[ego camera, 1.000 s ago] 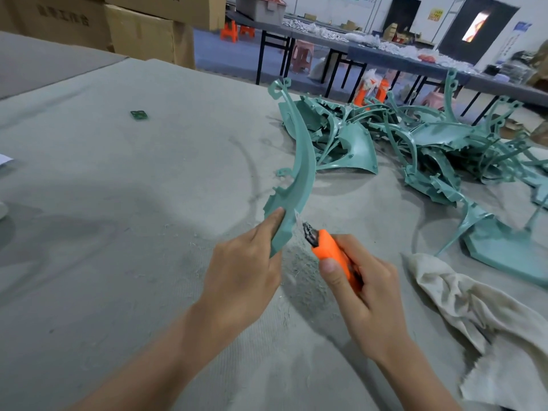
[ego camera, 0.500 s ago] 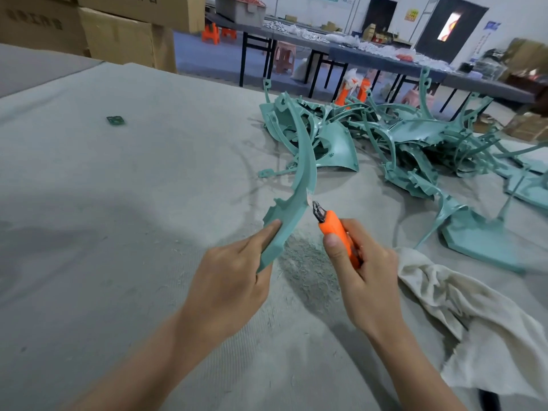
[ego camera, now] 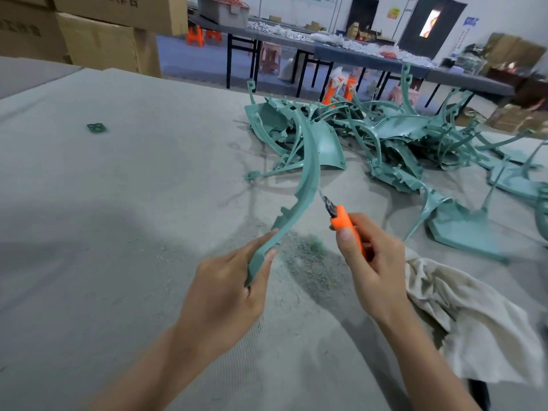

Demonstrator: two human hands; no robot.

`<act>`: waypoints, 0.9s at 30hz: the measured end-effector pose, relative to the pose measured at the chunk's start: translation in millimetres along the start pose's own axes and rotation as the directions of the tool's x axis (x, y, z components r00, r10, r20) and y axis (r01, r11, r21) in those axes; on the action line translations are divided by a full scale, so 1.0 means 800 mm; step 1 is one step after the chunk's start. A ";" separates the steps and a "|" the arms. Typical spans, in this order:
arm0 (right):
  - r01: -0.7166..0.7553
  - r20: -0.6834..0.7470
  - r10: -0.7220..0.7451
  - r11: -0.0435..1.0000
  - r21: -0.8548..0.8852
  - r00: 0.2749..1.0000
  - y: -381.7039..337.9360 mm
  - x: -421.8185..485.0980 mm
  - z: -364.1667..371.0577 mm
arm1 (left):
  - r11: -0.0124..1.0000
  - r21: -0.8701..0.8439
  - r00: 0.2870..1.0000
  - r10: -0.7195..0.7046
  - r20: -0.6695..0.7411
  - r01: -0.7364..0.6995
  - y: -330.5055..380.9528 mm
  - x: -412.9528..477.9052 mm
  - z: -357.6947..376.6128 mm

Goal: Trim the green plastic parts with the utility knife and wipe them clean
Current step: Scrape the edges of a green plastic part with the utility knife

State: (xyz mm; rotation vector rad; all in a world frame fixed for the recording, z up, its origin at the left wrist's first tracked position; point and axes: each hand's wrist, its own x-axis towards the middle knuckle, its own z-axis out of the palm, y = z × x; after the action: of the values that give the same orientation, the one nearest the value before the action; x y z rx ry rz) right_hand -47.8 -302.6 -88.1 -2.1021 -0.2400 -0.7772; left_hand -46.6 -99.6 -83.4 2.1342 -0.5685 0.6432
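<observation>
Beside the green part, the knife has risen; left fingers clamp part, right fingers knife.

Dark Chinese characters are printed on the upper cardboard box, cut through by the top edge of the frame. The last three look like 工作台 (only their lower halves show). The lower cardboard box at the far left carries a similar dark line, too blurred to read. On the back wall, a small yellow sign and a blue sign bear print too small to make out.
</observation>
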 end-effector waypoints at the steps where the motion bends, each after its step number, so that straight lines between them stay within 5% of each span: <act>1: 0.013 0.009 -0.013 1.000 -0.005 1.000 -0.002 -0.001 0.000 | 1.000 0.001 1.000 0.001 -0.023 -0.001 0.000 0.000 -0.001; 27: -0.019 0.013 0.019 1.000 0.023 1.000 0.015 0.005 -0.024 | 0.985 -0.077 0.988 0.150 -0.035 -0.152 -0.003 -0.006 0.000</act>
State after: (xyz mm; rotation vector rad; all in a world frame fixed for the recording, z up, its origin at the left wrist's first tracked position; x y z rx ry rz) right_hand -47.8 -325.4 -84.9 -2.0851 -0.2347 -0.7470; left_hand -49.3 -97.3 -87.8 2.0177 -0.7335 0.7215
